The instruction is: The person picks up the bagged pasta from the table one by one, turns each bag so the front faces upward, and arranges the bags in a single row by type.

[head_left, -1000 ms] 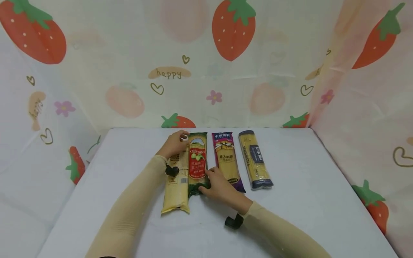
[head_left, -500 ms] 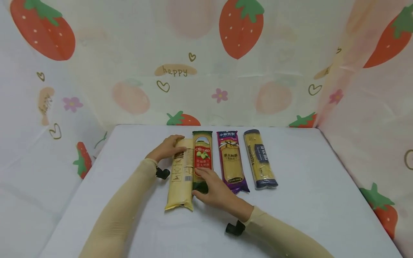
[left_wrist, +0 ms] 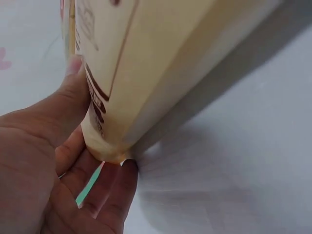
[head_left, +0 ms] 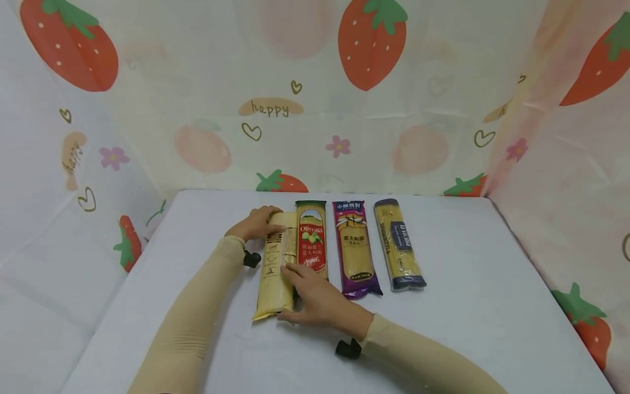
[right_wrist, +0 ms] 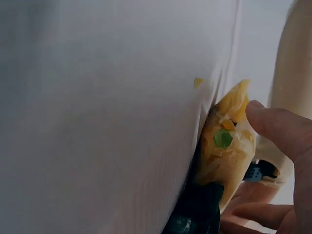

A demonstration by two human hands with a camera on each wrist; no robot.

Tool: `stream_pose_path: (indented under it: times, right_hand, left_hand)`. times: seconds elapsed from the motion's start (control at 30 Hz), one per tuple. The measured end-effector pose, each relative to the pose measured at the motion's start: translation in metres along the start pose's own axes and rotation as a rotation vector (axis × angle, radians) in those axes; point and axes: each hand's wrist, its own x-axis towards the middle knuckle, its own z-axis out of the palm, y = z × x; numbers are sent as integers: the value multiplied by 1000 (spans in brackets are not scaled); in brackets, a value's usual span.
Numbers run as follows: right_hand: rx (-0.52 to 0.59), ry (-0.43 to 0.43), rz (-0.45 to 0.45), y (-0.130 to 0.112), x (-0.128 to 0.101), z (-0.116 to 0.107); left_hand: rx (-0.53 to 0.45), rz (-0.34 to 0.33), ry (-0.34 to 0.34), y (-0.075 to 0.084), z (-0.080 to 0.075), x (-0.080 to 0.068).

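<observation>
Four long pasta packets lie side by side on the white table [head_left: 467, 306]. My left hand [head_left: 257, 223] grips the far end of the pale yellow packet [head_left: 275, 273], the leftmost one. In the left wrist view its thumb [left_wrist: 73, 92] lies on the yellow packet [left_wrist: 146, 58] and its fingers [left_wrist: 117, 190] sit under the end. My right hand [head_left: 315, 300] lies over the near end of the green and red packet [head_left: 311, 235], index finger reaching onto the yellow one. The right wrist view shows the thumb [right_wrist: 278, 126] and fingers curled round the green packet's end [right_wrist: 224, 146].
A purple packet [head_left: 355, 246] and a yellow packet with a blue label [head_left: 398, 246] lie to the right of the green one. Strawberry-print cloth walls [head_left: 315, 109] close the table at the back and both sides. Bare tabletop lies left, right and in front.
The yellow packet has slid away from me, level with the green one. My left hand stayed at its far end. My right hand shifted left, toward the yellow packet.
</observation>
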Motion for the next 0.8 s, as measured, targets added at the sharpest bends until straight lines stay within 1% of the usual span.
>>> stream_pose_path:
  times: [0.2,0.3,0.47,0.6,0.73,0.8]
  right_hand:
    - [-71,5,37,-7,8,1]
    - [-122,-12,62,-10,13,1]
    - [-239,-53,99,-14,22,4]
    - [-331,-70,98,-19,27,5]
    - [-373,-65,92,-22,29,5]
    - [-381,-57,90,-22,29,6]
  left_hand:
    - [-12,-10,0,-1,-3,-2]
    - [-26,-8,-2,-1,-3,-1]
    - [-43,1,0,-2,-3,0]
    - [-62,-9,2,-2,-2,-1]
    - [-76,-31,1,1,-1,-3]
    - [-79,-29,-5,2,-2,-4]
